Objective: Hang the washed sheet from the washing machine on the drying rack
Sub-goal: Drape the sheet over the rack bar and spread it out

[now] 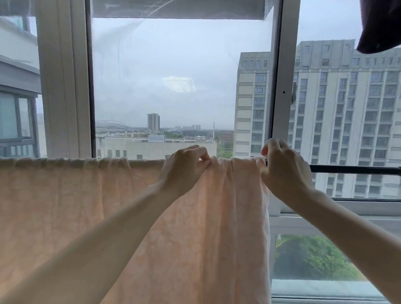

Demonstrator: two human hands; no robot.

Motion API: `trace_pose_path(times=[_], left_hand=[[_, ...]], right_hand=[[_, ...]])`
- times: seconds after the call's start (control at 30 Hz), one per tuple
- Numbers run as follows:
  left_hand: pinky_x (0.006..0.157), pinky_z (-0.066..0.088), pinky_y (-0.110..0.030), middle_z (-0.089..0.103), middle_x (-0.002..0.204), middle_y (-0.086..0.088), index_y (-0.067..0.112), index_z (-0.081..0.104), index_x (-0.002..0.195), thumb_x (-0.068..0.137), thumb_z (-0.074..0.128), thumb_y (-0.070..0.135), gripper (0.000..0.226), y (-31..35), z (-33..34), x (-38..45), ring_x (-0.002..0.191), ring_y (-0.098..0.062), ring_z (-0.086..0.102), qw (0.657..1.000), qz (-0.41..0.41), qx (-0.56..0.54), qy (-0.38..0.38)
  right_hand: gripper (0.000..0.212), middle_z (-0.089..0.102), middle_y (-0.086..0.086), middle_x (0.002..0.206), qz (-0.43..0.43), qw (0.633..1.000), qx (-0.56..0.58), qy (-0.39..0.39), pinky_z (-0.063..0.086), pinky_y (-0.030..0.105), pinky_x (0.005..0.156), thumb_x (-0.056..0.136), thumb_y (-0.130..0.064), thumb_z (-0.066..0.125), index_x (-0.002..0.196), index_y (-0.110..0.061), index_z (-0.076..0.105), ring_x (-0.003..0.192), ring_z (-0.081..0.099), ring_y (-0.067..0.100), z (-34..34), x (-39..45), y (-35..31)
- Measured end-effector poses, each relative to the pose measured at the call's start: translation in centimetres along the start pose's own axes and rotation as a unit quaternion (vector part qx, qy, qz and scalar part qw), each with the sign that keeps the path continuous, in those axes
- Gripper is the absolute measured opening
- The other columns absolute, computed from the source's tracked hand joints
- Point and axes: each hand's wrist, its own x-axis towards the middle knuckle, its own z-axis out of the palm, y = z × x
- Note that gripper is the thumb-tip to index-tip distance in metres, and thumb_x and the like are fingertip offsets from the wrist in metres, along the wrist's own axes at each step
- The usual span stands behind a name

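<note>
The sheet (97, 216) is draped over the rod (358, 169); its top fold is pinched by the left hand (184, 169) and by the right hand (280, 171) at its right edge.

Backlit by window (175, 79), soft, edge-warped

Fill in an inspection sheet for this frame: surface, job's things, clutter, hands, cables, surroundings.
Surface: nothing seen.
Job's things: peach sheet draped over black rod; rod's right end bare.
Clutter: dark cloth hanging at top right.
Hands: left hand pinches the sheet's top fold; right hand grips the sheet's right edge at the rod.
Cables: nothing seen.
Surroundings: window frame, buildings and trees outside.
</note>
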Motion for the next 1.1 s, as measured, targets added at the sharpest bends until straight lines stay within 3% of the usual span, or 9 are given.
trace_pose_path(times=[0.17, 0.3, 0.37, 0.47, 0.57, 0.77, 0.87, 1.0, 1.1], left_hand=[[0.077, 0.051, -0.034, 0.068, 0.092, 0.012, 0.025, 0.064, 0.089, 0.09, 0.059, 0.029, 0.006, 0.6, 0.2, 0.2, 0.085, -0.012, 0.064, 0.999, -0.048, -0.02, 0.009], [0.082, 0.049, -0.035, 0.063, 0.092, 0.016, 0.025, 0.063, 0.099, 0.084, 0.063, 0.018, 0.016, 3.0, 0.4, 0.2, 0.085, -0.007, 0.054, 0.997, -0.003, -0.027, 0.066], [0.081, 0.048, -0.034, 0.064, 0.083, 0.018, 0.028, 0.065, 0.091, 0.08, 0.069, 0.031, 0.013, 4.7, 0.4, 0.1, 0.079, -0.004, 0.054, 0.998, -0.001, -0.04, 0.055], [0.075, 0.052, -0.031, 0.069, 0.077, 0.016, 0.028, 0.068, 0.088, 0.063, 0.067, 0.07, 0.049, 6.6, 1.1, -0.1, 0.075, -0.002, 0.063, 0.996, -0.021, -0.062, -0.053], [0.075, 0.053, -0.036, 0.07, 0.075, 0.014, 0.03, 0.069, 0.09, 0.052, 0.059, 0.085, 0.067, 7.7, 1.7, 0.0, 0.074, -0.004, 0.065, 0.995, -0.038, -0.061, -0.07], [0.072, 0.04, -0.033, 0.064, 0.074, 0.004, 0.022, 0.061, 0.079, 0.082, 0.06, 0.045, 0.023, 9.7, 1.9, 0.3, 0.077, -0.021, 0.062, 0.996, -0.046, 0.076, -0.005], [0.06, 0.041, -0.029, 0.063, 0.069, 0.008, 0.021, 0.066, 0.071, 0.08, 0.067, 0.028, 0.011, 8.2, 1.6, 0.9, 0.073, -0.016, 0.061, 0.993, -0.114, -0.011, -0.021], [0.065, 0.049, -0.028, 0.067, 0.074, 0.009, 0.021, 0.07, 0.076, 0.076, 0.073, 0.022, 0.003, 6.5, 1.0, 2.2, 0.079, -0.015, 0.064, 0.972, -0.183, -0.15, -0.013], [0.075, 0.051, -0.032, 0.068, 0.079, 0.005, 0.018, 0.07, 0.078, 0.081, 0.072, 0.024, 0.007, 6.1, 0.6, 2.7, 0.083, -0.016, 0.064, 0.952, -0.208, -0.225, -0.004]], right_hand=[[0.043, 0.064, 0.008, 0.072, 0.124, 0.984, 0.048, -0.117, 0.053, 0.039, 0.064, 0.088, -0.048, 0.06, 0.084, -0.005, 0.057, 0.069, 0.062, 0.026, -0.1, -1.3, 0.5], [0.02, 0.069, 0.005, 0.065, 0.162, 0.964, 0.171, -0.12, 0.057, 0.041, 0.071, 0.085, -0.02, 0.068, 0.068, -0.012, 0.064, 0.066, 0.068, 0.019, -0.5, -0.8, 0.5], [0.014, 0.071, 0.003, 0.064, 0.164, 0.961, 0.19, -0.12, 0.057, 0.037, 0.073, 0.084, -0.013, 0.068, 0.07, -0.013, 0.069, 0.068, 0.069, 0.015, -0.8, -0.6, 0.7], [0.005, 0.072, 0.001, 0.073, 0.145, 0.961, 0.214, -0.097, 0.056, 0.035, 0.078, 0.082, -0.019, 0.073, 0.08, -0.013, 0.072, 0.075, 0.068, 0.014, -1.2, -0.2, 1.0], [0.003, 0.071, -0.005, 0.079, 0.095, 0.966, 0.227, -0.078, 0.055, 0.032, 0.08, 0.081, -0.02, 0.074, 0.083, -0.017, 0.073, 0.079, 0.066, 0.008, -1.6, 0.4, 1.0], [0.006, 0.071, -0.01, 0.074, 0.046, 0.949, 0.293, -0.103, 0.057, 0.028, 0.077, 0.081, -0.015, 0.074, 0.079, -0.02, 0.072, 0.073, 0.067, 0.002, -1.6, 1.5, 0.2], [0.007, 0.071, -0.012, 0.076, 0.018, 0.954, 0.287, -0.088, 0.057, 0.026, 0.074, 0.084, -0.012, 0.069, 0.085, -0.019, 0.069, 0.074, 0.068, 0.007, -1.5, 2.2, 1.3], [0.021, 0.07, -0.004, 0.101, -0.054, 0.966, 0.202, -0.151, 0.041, 0.003, 0.078, 0.083, -0.015, 0.071, 0.103, -0.015, 0.068, 0.089, 0.061, 0.002, -0.7, 2.9, 2.9], [0.026, 0.07, -0.007, 0.1, -0.085, 0.96, 0.187, -0.188, 0.042, 0.012, 0.08, 0.083, -0.031, 0.071, 0.105, -0.016, 0.068, 0.091, 0.062, 0.003, 0.4, 3.1, 2.3]])
